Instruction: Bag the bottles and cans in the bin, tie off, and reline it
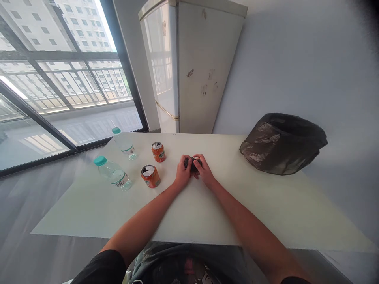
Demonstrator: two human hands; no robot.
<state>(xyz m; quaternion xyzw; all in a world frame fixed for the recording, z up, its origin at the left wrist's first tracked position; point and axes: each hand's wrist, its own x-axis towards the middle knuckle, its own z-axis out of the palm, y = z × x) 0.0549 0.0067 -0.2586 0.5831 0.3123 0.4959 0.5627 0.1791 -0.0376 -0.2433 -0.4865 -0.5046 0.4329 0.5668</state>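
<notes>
At the middle of the table, my left hand [183,171] and my right hand [204,170] close together round a small dark bundle [193,165]. It looks like crumpled black plastic, mostly hidden by my fingers. Both thumbs press on its top. To the left of my hands stand two orange drink cans, a nearer can [151,177] and a farther can [158,152], both with opened tops. Beyond them are two clear plastic bottles with teal caps, a nearer bottle [114,174] and a farther bottle [124,144].
On the right part of the white table [195,221], a large black plastic bag [266,152] stands with its mouth open, near the wall. A white fridge [204,75] rises behind the table's far edge. Glass sliding doors [59,90] are on the left.
</notes>
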